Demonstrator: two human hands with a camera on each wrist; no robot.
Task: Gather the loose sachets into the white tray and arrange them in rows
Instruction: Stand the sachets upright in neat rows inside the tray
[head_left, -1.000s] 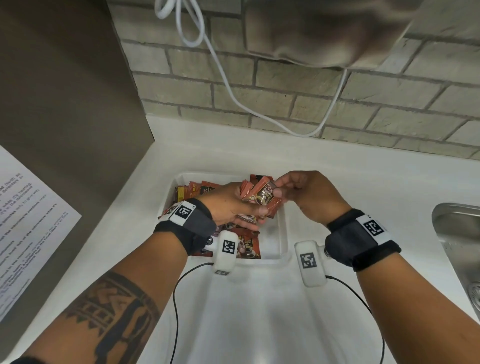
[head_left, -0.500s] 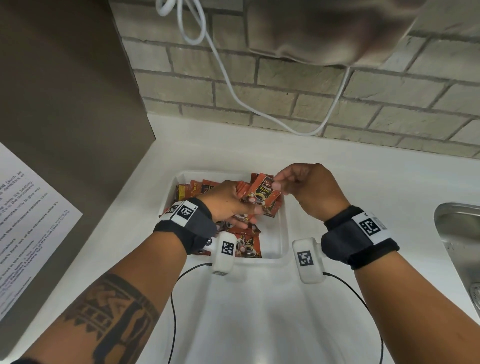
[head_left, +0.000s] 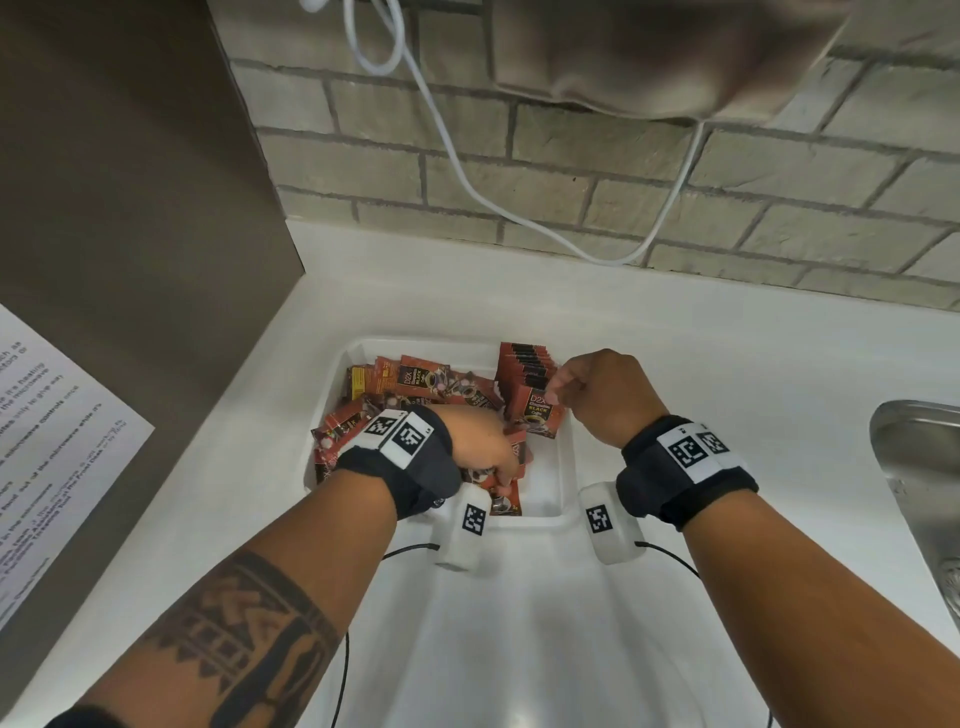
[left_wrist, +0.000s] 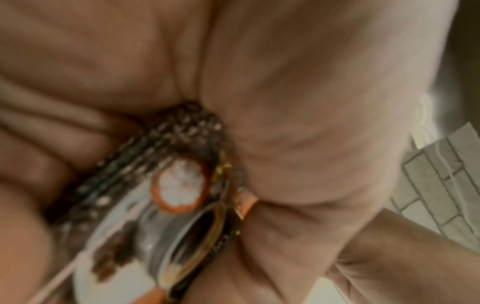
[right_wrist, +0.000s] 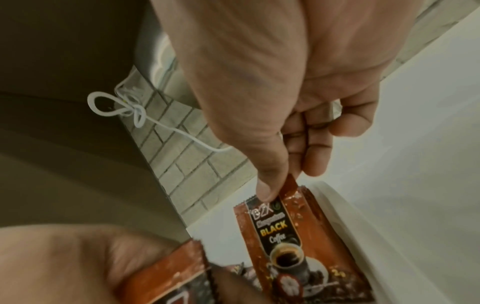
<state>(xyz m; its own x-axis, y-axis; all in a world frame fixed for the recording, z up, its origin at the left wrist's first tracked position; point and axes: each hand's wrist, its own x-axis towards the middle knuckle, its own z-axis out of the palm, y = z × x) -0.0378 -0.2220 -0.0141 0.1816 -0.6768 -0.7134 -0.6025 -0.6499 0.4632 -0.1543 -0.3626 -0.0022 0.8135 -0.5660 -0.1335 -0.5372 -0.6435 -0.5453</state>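
Left to right. Paper sheet (head_left: 57, 441) on the dark panel at far left, not involved. Left hand (head_left: 480, 444) had dropped from chest-height over the tray (head_left: 545, 499) down into the loose pile (head_left: 415, 387) at the tray's left and near side; it was curled round a few sachets, the left wrist view blurred but showing packet print pinched between fingers and palm. How many it held, cannot tell.

Middle: the sachet (head_left: 535, 413) that both hands had shared a second earlier was now with the right hand only, and it had gone down to the front of the row (head_left: 524, 366) standing on edge along the tray's right-back side. Right hand (head_left: 597, 395) pinched its top edge, thumb (right_wrist: 270, 185) on the printed face, other fingers curled behind; not released yet.

Meaning: one more sachet was handed over and joined the row, so the row was growing by single pieces while the left fetched the next batch. Most of the pile was unsorted, so I judged the task well short of done.

Sink (head_left: 919, 467) at far right, well apart.
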